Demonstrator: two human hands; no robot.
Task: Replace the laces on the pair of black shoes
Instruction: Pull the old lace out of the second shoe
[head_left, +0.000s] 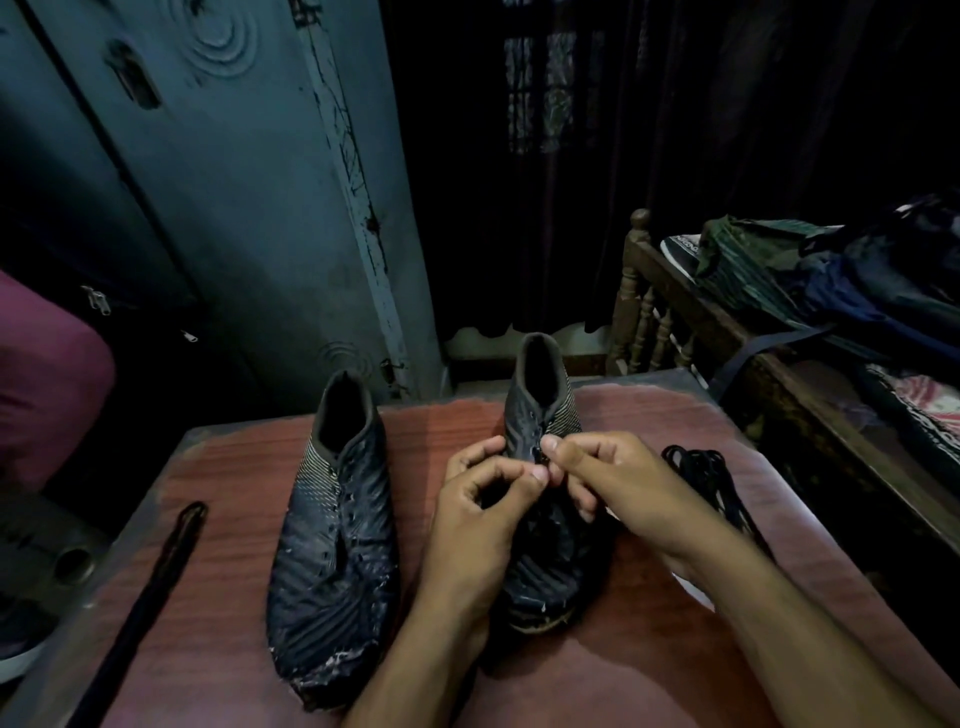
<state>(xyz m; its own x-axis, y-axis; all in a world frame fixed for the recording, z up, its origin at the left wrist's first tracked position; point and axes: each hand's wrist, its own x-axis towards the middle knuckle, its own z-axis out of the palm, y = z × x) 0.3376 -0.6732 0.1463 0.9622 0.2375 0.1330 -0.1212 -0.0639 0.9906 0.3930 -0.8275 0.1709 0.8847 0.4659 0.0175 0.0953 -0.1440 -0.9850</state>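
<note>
Two black shoes stand toes toward the viewer on a reddish wooden surface (649, 649). The left shoe (332, 519) has bare eyelets and an empty opening. Both hands work over the right shoe (545, 561): the left hand (478, 514) and right hand (613, 483) each pinch, fingertips together, at its eyelets; what they grip is too dark to tell. A long black lace (150, 592) lies far left; a coiled lace bundle (711, 478) lies right. Beyond, a wooden bed (654, 312) holds piled clothes.
</note>
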